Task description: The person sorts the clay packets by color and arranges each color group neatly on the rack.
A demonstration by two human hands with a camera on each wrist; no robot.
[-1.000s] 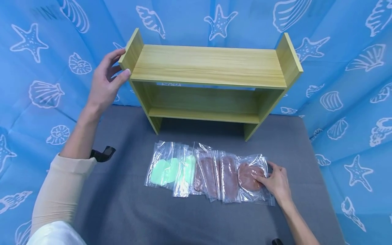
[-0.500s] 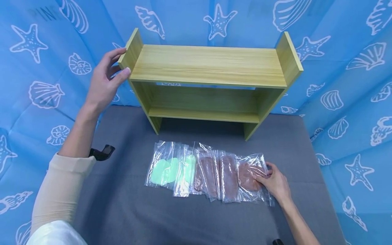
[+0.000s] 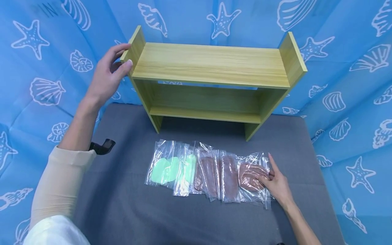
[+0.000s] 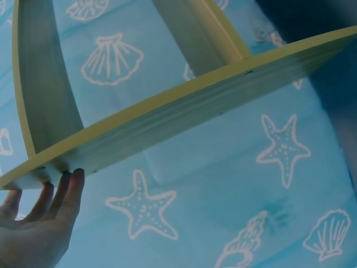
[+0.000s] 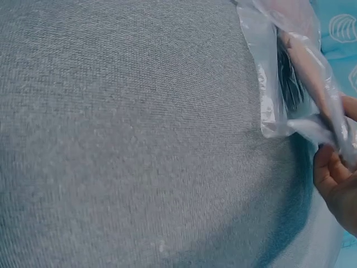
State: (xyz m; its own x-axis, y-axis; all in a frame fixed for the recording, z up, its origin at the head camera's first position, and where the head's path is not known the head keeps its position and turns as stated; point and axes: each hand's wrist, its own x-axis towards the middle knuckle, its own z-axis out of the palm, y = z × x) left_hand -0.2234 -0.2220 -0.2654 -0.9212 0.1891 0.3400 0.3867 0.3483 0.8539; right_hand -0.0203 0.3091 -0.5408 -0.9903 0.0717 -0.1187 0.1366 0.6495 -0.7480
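Observation:
My left hand [image 3: 105, 73] grips the left side panel of a two-tier, light wood-grain shelf [image 3: 211, 64]. Its thumb lies at the panel's front edge, and the left wrist view shows the fingertips [image 4: 75, 178] against the outer face. At the right end of a row of clear plastic bags, my right hand [image 3: 278, 185] pinches a bag with a flat, round brown piece [image 3: 249, 177]. The thumb is on top of that bag while the index finger points away past its edge. In the right wrist view the bag's edge [image 5: 334, 120] is bent up between the fingers.
Left of the held bag lie overlapping bags with long brown pieces [image 3: 229, 177], then bags with light green pieces [image 3: 160, 172]. All rest on a grey cloth-covered table [image 3: 171, 221] before the shelf. Blue curtains [image 3: 343, 136] with white sea shapes hang behind and beside it.
My right index finger has straightened outward, and the held bag's right edge has drawn in and folded up. The left hand still holds the shelf panel; the head view has shifted slightly.

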